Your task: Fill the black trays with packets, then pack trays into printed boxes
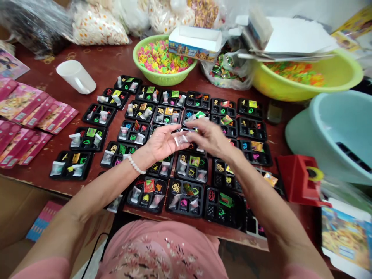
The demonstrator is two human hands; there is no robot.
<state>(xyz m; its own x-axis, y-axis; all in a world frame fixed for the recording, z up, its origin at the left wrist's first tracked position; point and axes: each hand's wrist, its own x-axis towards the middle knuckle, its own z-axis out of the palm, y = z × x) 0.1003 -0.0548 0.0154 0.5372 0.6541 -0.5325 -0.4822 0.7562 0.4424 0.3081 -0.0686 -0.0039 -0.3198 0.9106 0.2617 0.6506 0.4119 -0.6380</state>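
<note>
My left hand (162, 143) and my right hand (210, 137) meet above the middle of the trays, holding a small clear plastic bag (180, 139) between their fingertips. What the bag contains is too small to tell. Rows of black compartment trays (178, 212) cover the red-brown tabletop (99, 66), and each holds small coloured pieces and clear bags. My hands and forearms hide parts of the trays beneath them. A white beaded bracelet (134, 164) circles my left wrist.
A green bowl of colourful rings (139, 58) and a yellow-green basin (305, 93) stand at the back. A pale blue basin (337, 131) and a red tape dispenser (299, 180) are to the right. Pink packets (29, 104) and a white cup (76, 76) are to the left.
</note>
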